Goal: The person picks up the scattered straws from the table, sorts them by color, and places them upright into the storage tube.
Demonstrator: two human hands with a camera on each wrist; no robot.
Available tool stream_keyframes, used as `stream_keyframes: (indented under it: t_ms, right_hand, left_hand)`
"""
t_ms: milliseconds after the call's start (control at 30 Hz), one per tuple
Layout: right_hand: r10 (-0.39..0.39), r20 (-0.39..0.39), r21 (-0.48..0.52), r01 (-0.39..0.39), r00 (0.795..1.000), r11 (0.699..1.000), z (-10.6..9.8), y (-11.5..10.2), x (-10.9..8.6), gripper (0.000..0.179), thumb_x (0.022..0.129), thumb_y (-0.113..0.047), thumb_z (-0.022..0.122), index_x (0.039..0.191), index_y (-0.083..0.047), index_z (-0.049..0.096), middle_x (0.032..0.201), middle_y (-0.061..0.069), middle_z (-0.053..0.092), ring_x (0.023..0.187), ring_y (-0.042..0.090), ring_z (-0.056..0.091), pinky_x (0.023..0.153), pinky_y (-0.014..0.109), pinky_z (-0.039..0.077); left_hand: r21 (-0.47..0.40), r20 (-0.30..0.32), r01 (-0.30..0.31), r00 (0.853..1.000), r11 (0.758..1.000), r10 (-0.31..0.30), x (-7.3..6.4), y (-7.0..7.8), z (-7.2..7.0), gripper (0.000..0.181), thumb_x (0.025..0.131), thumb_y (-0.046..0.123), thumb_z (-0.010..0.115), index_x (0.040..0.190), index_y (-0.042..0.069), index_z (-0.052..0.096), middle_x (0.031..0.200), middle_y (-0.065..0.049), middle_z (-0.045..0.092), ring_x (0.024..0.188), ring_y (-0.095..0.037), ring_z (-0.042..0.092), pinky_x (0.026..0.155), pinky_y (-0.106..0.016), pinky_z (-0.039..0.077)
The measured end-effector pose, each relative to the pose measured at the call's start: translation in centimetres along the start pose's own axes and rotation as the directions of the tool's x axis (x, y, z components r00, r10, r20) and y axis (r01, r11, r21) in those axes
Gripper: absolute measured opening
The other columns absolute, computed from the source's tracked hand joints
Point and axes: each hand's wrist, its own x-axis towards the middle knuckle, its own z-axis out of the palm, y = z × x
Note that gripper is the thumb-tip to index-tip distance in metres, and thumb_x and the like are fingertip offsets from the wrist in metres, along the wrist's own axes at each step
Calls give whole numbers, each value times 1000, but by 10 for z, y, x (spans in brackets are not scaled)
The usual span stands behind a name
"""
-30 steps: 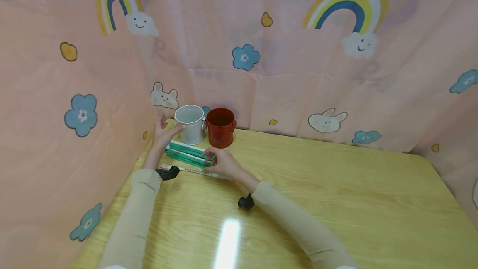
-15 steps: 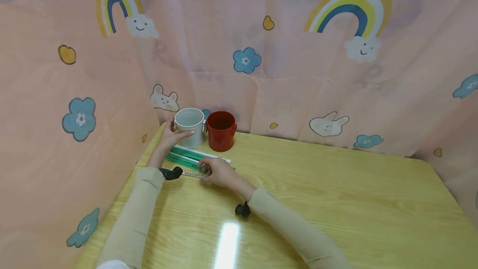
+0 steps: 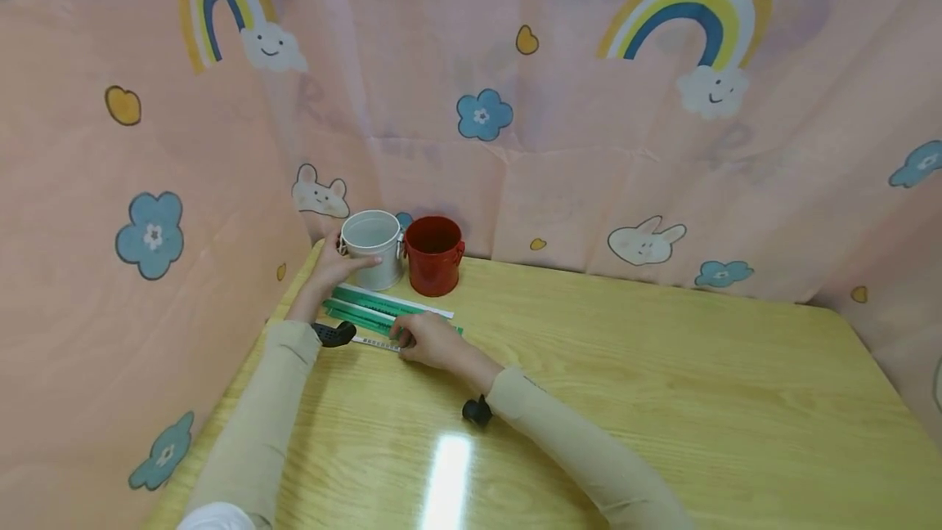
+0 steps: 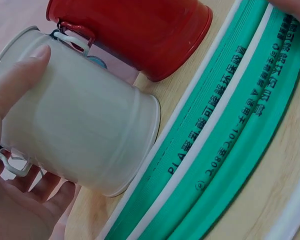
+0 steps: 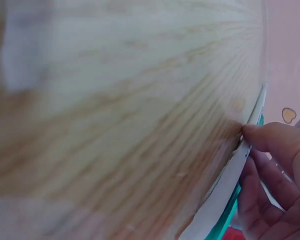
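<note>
My left hand (image 3: 329, 271) holds the white metal bucket (image 3: 381, 272), thumb along its side and fingers round by the wire handle (image 4: 15, 167). My right hand (image 3: 434, 340) pinches a narrow white wrapped straw (image 3: 379, 343) between thumb and fingers; in the right wrist view the white strip (image 5: 225, 192) runs past the thumb tip. Green-and-white straw packets (image 4: 240, 110), printed with black lettering, lie between the bucket and that straw. The right hand covers part of them in the head view.
A red metal bucket (image 3: 434, 264) stands right beside the white one. The wooden table (image 3: 625, 383) stretches to the right and toward me. A pink patterned curtain (image 3: 559, 186) hangs behind and along the left side.
My left hand has gone from beside the white bucket to gripping its side. My right hand has come down slightly onto the white straw, its thumb and fingers now closer together.
</note>
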Motion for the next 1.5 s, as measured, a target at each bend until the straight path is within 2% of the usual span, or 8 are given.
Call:
stream_keyframes:
  t_ms: [133,400,633,767,900,1067,1333,1500]
  right_hand:
    - [8,-15,-57,-8,1000,998,-3,-1,0,27,82,-10,72,108,-14,67,85,-3,70,78,7,62,72,20,50]
    - [75,8,-68,-74,997,995,-12,0,-4,30,80,-16,74,109,-14,67,77,-5,62,70,7,53,64,20,43]
    - [117,31,-113,-113,993,987,-26,-2,-11,29,83,-25,75,110,-16,71,79,-6,63,73,7,53,63,20,44]
    - [132,47,-97,-127,990,987,-36,-2,-18,29,82,-22,74,110,-16,71,80,-5,62,74,9,53,63,20,43]
    - [145,55,-66,-142,988,988,-46,1,-25,28,82,-17,71,110,-14,70,81,-4,64,73,10,54,64,22,45]
    - [141,38,-10,-141,989,990,-58,5,-28,27,82,-17,69,108,-11,68,82,-2,65,74,11,55,66,23,47]
    - [135,-37,157,-128,990,979,-80,8,-27,22,81,-12,69,102,-7,68,83,3,66,67,13,55,59,20,44]
    - [148,-83,237,-125,986,964,-94,8,-23,18,85,-11,68,102,-6,68,87,6,68,70,11,59,61,17,47]
  left_hand:
    - [10,-10,-20,1000,1000,20,13,-17,-2,89,81,11,76,150,5,19,151,-20,28,141,-37,27,117,-53,23]
    - [27,-10,-31,999,999,32,10,-21,-1,90,83,13,75,150,4,16,151,-21,26,140,-39,27,116,-55,25]
    - [13,-8,10,1000,1000,-9,9,-21,-1,91,84,13,74,151,6,13,155,-19,22,144,-38,22,117,-55,21]
    - [10,3,18,1000,1000,-18,8,-21,-2,90,86,12,72,152,6,10,157,-20,18,145,-40,17,117,-58,18]
    - [32,21,16,1000,999,-16,7,-21,-2,91,87,15,71,152,6,8,158,-20,14,146,-40,15,117,-58,20]
    - [53,18,-21,1000,998,20,7,-25,-3,91,88,18,71,151,7,6,157,-21,13,144,-43,17,115,-58,24]
    - [59,13,-44,999,997,43,7,-32,-3,86,89,11,68,149,1,7,154,-25,17,142,-44,21,114,-58,26]
    - [69,21,-53,998,996,52,9,-33,-1,87,88,17,70,148,4,9,154,-23,18,143,-43,20,114,-59,25]
